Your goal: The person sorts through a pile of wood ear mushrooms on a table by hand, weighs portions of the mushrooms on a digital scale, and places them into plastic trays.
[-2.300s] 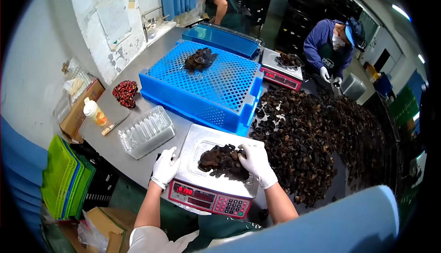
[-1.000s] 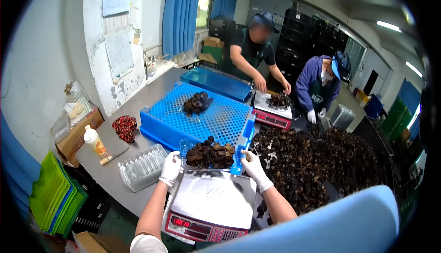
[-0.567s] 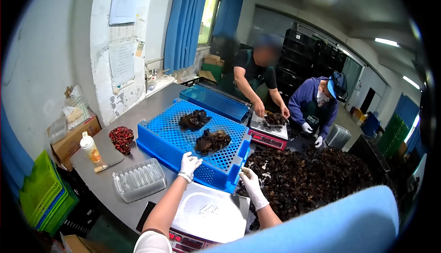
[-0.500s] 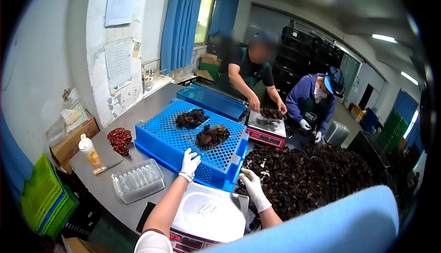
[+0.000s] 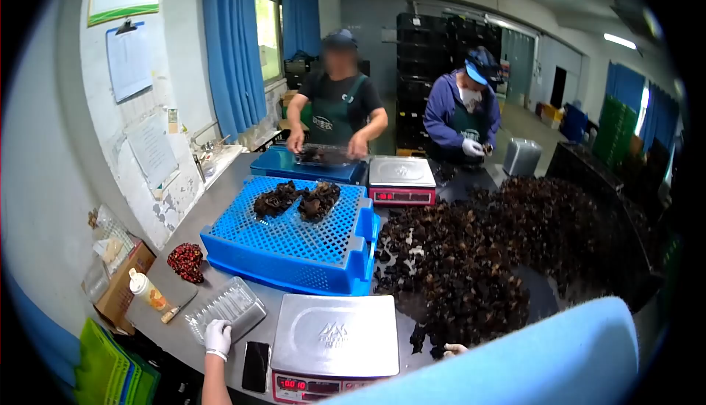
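Observation:
My gloved left hand [image 5: 218, 337] is at the near edge of a stack of clear plastic trays [image 5: 234, 306], its fingers closed over the rim. My gloved right hand [image 5: 454, 350] shows only in part beside a heap of dark, frilly wood ear mushrooms [image 5: 471, 258]; a blue shape in the foreground hides the rest. Between my hands stands a scale [image 5: 334, 335] with a bare metal plate and a lit red display. Beyond it, an upturned blue crate [image 5: 287, 271] bears two clumps of wood ears [image 5: 275, 199], which seem to lie in clear trays.
A phone [image 5: 256, 367] lies left of the scale. Further left are a knife [image 5: 176, 308], a white-lidded cup [image 5: 149, 291] and a red patterned bundle [image 5: 186, 262]. Across the table, one person handles a filled tray near a second scale [image 5: 401, 181]; another holds dark pieces.
My left hand has gone from the blue crate to the clear trays, my right from the crate's corner to the heap. The person opposite has moved wood ears off the second scale. My view has shifted.

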`<state>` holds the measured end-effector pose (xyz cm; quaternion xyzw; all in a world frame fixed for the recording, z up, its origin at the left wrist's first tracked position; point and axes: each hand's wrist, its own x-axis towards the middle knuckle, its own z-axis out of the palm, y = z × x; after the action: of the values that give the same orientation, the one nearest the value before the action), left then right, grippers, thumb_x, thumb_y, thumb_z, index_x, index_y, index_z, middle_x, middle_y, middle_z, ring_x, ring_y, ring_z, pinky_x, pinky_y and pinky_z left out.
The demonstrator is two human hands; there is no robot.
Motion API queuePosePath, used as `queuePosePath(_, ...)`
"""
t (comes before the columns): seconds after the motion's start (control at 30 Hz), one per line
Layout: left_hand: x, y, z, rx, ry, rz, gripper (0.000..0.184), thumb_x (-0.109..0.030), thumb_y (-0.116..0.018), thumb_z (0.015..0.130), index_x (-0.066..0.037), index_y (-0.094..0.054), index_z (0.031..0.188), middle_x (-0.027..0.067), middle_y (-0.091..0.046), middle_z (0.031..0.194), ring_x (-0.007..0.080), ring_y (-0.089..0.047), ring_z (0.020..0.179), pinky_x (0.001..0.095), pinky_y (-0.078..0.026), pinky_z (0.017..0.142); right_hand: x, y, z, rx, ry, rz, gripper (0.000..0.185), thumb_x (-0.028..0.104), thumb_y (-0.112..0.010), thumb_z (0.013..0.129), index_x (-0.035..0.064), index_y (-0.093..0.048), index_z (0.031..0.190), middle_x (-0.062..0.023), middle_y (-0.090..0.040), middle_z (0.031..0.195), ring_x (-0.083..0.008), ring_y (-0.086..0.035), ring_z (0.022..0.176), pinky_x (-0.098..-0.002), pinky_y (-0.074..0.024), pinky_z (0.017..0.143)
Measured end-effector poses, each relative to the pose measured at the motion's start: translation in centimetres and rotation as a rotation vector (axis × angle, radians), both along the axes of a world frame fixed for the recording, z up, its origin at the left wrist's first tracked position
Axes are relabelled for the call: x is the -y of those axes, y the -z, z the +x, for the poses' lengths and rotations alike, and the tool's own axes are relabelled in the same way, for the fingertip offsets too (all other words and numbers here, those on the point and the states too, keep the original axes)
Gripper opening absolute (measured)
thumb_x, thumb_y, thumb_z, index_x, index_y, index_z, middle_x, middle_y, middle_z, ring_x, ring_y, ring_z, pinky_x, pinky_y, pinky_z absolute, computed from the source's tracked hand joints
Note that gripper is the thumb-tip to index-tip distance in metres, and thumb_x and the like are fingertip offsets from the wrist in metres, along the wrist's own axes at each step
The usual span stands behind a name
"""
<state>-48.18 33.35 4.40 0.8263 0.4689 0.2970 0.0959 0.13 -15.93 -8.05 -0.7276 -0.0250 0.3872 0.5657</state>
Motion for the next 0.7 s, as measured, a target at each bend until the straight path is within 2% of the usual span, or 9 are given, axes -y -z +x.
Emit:
queuePosePath(0.07, -0.4, -0.2, -0.4, 0.077, -0.01, -0.034, 0.008, -0.012, -0.071, 0.074, -0.005, -0.072, 0.077, 0.0138, -0.067, 0.077, 0.0304, -0.066, 0.074, 0.038, -0.053, 0.07, 1.4, 0.5, -2.7, -0.062, -0.005, -0.03, 0.025, 0.008, -0.064, 0.089, -0.0026, -0.066, 0.111, -0.0025, -0.067, 0.091, -0.0072, -0.058, 0.083, -0.0222, -0.0478, 0.078)
queuePosePath(0.13, -1.2, -0.2, -0.6, 0.032, -0.005, -0.085, 0.009, -0.012, -0.071, 0.073, -0.005, -0.073, 0.078, 0.0145, -0.068, 0.076, 0.0295, -0.067, 0.073, 0.0376, -0.053, 0.07, 1.0, -4.7, -6.5, 0.073, -0.032, -0.03, 0.026, 0.009, -0.063, 0.09, -0.0026, -0.065, 0.113, -0.0014, -0.066, 0.089, -0.0061, -0.057, 0.08, -0.0212, -0.0471, 0.075)
queuePosePath(0.17, -1.8, -0.4, -0.6, 0.008, -0.015, -0.131, 0.01, -0.012, -0.071, 0.073, -0.004, -0.073, 0.078, 0.0152, -0.069, 0.076, 0.0287, -0.068, 0.072, 0.0372, -0.054, 0.07, 0.3, -10.9, -9.8, 0.36, -0.088, -0.024, 0.027, 0.01, -0.063, 0.09, -0.0025, -0.065, 0.114, -0.0011, -0.066, 0.089, -0.0058, -0.057, 0.079, -0.0208, -0.047, 0.075)
queuePosePath(0.3, -5.8, 1.6, -1.9, 0.054, 0.01, -0.395, 0.012, -0.012, -0.072, 0.072, -0.003, -0.075, 0.078, 0.0159, -0.069, 0.07, 0.0241, -0.068, 0.061, 0.033, -0.053, 0.063, 1.5, -9.4, -11.6, 0.346, -0.093, 0.023, 0.027, 0.012, -0.064, 0.09, -0.0021, -0.066, 0.113, -0.0024, -0.067, 0.088, -0.0049, -0.057, 0.078, -0.0208, -0.0474, 0.073)
queuePosePath(0.37, -6.5, 2.0, -2.3, -0.045, -0.006, -0.361, 0.011, -0.011, -0.07, 0.074, -0.002, -0.074, 0.077, 0.016, -0.069, 0.069, 0.0246, -0.067, 0.062, 0.0339, -0.052, 0.064, 2.1, -8.5, -12.6, 0.4, -0.068, 0.044, 0.025, 0.013, -0.064, 0.089, 0.0001, -0.067, 0.11, -0.0063, -0.068, 0.089, -0.0122, -0.062, 0.078, -0.0277, -0.0503, 0.074)
queuePosePath(0.43, -6.7, 2.2, -1.7, 0.0, -0.009, -0.211, 0.012, -0.011, -0.066, 0.077, -0.001, -0.071, 0.075, 0.0164, -0.068, 0.069, 0.0296, -0.066, 0.063, 0.037, -0.051, 0.064, 2.5, -10.0, -13.1, 0.935, -0.251, -0.057, 0.025, 0.014, -0.065, 0.085, 0.0036, -0.068, 0.107, -0.0099, -0.068, 0.093, -0.0244, -0.064, 0.088, -0.0361, -0.0501, 0.081)
queuePosePath(0.5, -3.7, 1.9, 0.0, -0.025, -0.187, 0.156, 0.013, -0.008, -0.057, 0.088, 0.002, -0.062, 0.094, 0.0209, -0.063, 0.09, 0.0375, -0.06, 0.087, 0.0424, -0.046, 0.08, 2.5, -12.1, -14.0, 1.059, -0.312, -0.08, 0.029, 0.015, -0.066, 0.08, 0.0075, -0.067, 0.108, -0.0123, -0.064, 0.105, -0.0333, -0.058, 0.103, -0.0417, -0.0454, 0.091)
queuePosePath(0.63, 4.5, -4.8, 5.6, 0.06, -0.112, 0.326, 0.009, -0.002, -0.049, 0.093, 0.004, -0.054, 0.099, 0.0191, -0.056, 0.095, 0.0364, -0.054, 0.091, 0.0432, -0.043, 0.083, 2.5, -11.3, -15.6, 1.282, -0.426, -0.209, 0.042, 0.018, -0.068, 0.077, 0.0138, -0.063, 0.118, -0.0107, -0.056, 0.125, -0.0319, -0.049, 0.118, -0.0464, -0.0384, 0.098)
queuePosePath(0.7, 8.7, -5.4, 8.1, 0.237, 0.172, 0.303, 0.006, 0.001, -0.048, 0.092, 0.003, -0.052, 0.097, 0.0166, -0.052, 0.092, 0.0345, -0.052, 0.086, 0.0416, -0.042, 0.081, 2.4, -10.2, -15.8, 1.372, -0.525, -0.255, 0.042, 0.02, -0.069, 0.077, 0.0155, -0.062, 0.118, -0.0098, -0.055, 0.125, -0.0309, -0.049, 0.118, -0.0459, -0.0387, 0.098)
